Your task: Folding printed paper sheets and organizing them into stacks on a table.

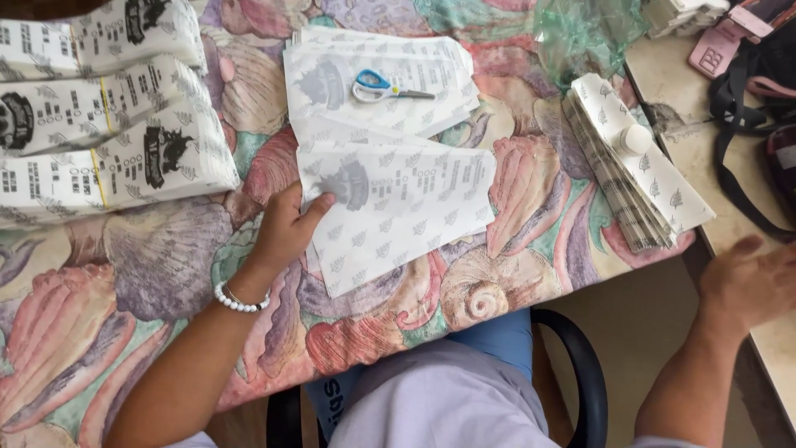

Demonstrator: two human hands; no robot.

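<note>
My left hand [288,226] rests on the left edge of a white printed paper sheet [406,207] lying on the shell-patterned tablecloth [149,265], thumb pressing the sheet's corner. A white bead bracelet [240,300] circles that wrist. My right hand [750,282] hovers flat over the beige side surface [688,91] at the right, fingers spread, holding nothing. More printed sheets [373,99] are fanned out behind, with blue-handled scissors [388,87] lying shut on top.
Thick stacks of folded printed paper [99,116] fill the far left. A stack of folded paper [634,174] with a small white bottle [634,139] on it lies at the right. Crumpled green plastic [584,33], a black strap [738,116] and a pink item [721,46] lie beyond. A black chair arm [584,365] is below.
</note>
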